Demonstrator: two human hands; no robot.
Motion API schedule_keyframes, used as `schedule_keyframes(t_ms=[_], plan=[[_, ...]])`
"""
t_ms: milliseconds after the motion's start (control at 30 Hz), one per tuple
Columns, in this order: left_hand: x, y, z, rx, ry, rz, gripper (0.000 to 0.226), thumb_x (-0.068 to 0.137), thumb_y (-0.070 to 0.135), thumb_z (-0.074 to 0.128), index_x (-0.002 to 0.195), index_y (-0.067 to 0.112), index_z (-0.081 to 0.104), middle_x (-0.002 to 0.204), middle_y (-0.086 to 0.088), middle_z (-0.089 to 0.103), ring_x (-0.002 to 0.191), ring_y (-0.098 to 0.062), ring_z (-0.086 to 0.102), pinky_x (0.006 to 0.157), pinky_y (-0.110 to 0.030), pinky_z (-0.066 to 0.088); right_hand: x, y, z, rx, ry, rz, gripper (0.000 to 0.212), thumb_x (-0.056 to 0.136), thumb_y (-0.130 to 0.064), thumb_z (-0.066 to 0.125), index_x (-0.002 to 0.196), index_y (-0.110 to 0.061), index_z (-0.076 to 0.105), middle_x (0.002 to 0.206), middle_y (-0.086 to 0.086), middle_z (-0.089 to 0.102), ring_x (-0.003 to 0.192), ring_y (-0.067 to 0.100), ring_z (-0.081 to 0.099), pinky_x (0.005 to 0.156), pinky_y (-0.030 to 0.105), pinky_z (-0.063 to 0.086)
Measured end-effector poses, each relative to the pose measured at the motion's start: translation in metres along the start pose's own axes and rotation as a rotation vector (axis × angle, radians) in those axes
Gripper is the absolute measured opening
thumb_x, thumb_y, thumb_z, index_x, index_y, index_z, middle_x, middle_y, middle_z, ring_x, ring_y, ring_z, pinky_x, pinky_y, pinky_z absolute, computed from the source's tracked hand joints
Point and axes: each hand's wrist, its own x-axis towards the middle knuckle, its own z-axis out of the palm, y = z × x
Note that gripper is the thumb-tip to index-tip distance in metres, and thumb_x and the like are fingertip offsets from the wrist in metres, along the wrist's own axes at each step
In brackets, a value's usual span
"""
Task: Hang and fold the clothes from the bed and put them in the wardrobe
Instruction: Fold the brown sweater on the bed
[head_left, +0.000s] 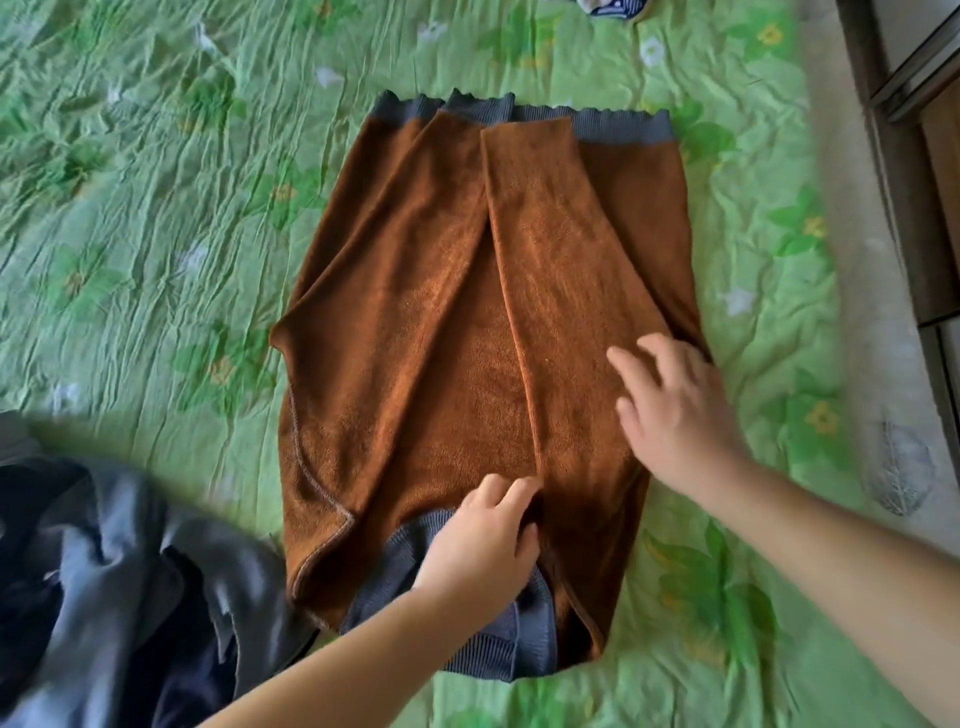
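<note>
A brown fleece garment (447, 322) with grey ribbed hems lies flat on the green floral bedsheet (156, 208), its two sides folded inward along the middle. My left hand (480, 540) rests on its near end by the grey ribbed collar, fingers lightly bent on the fabric. My right hand (670, 410) hovers or presses with spread fingers over the folded right flap. Neither hand grips anything.
A heap of dark blue and grey clothes (104, 582) lies at the near left of the bed. Another blue garment (613, 6) peeks in at the far edge. Dark wooden furniture (914, 156) stands past the bed's right edge.
</note>
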Motion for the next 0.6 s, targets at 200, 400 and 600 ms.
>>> schedule_keyframes(t_ms=[200,400,600], plan=[[-0.091,-0.097,-0.007,0.560,0.005,0.275,0.082,0.078,0.068,0.061,0.150,0.031,0.044,0.163,-0.016,0.028,0.151,-0.033,0.025,0.113,-0.069,0.025,-0.132,-0.056,0.017,0.118,-0.336,-0.373,0.060,0.091,-0.066,0.052,0.139,-0.031,0.058,0.152,0.006,0.047,0.145,0.027,0.039,0.113,0.060,0.031],[-0.134,-0.151,-0.038,0.678,-0.110,0.159,0.107,0.066,0.070,0.070,0.157,0.036,0.026,0.166,-0.020,0.009,0.154,-0.034,0.012,0.112,-0.069,0.026,-0.146,-0.038,0.004,-0.149,-0.537,-0.389,0.081,0.069,-0.078,0.065,0.135,-0.032,0.056,0.154,0.012,0.041,0.147,0.029,0.033,0.116,0.056,0.010],[-0.105,-0.148,-0.053,0.468,-0.052,0.186,0.107,0.058,0.011,0.076,0.155,0.031,0.034,0.166,-0.019,0.012,0.152,-0.036,0.021,0.112,-0.046,0.038,-0.122,-0.034,-0.001,-0.159,-0.504,-0.333,0.096,0.078,-0.012,0.053,0.160,-0.037,0.009,0.168,0.006,0.011,0.156,0.025,-0.003,0.121,0.063,0.003]])
